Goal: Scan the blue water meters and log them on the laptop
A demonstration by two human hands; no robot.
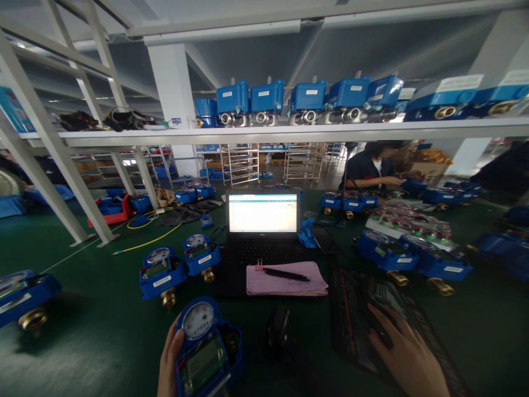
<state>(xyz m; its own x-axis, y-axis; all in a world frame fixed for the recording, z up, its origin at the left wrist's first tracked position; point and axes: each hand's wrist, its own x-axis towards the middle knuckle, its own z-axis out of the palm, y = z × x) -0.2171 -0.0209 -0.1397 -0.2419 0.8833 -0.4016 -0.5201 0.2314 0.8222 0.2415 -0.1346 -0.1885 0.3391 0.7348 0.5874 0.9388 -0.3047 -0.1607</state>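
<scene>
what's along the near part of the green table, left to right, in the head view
Blue meter with a brass fitting → left hand holding a blue meter with a round dial → small black device → mouse pad with the right hand on a mouse

Laptop (262, 215): black | notepad (289, 280): pink | bench (99, 309): green | cable (151, 242): yellow | mouse mat (347, 320): black, red-striped
</scene>
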